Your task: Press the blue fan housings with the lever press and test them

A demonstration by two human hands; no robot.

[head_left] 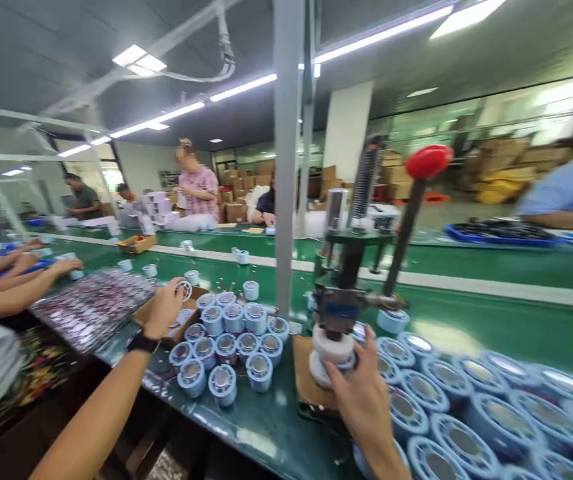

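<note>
At centre-left, the left hand [164,309] pinches a white ring [188,289] by a box [184,328]; right of centre, the right hand [365,390] grasps a blue part [348,364], seemingly steadying it beneath the press [341,303].

No text, number or sign can be read. The blue plate on the press [349,300], right of centre, is too blurred to make out, as are the cartons [506,157] at upper right; the pale-blue parts [463,440] at lower right show no legible marking.
</note>
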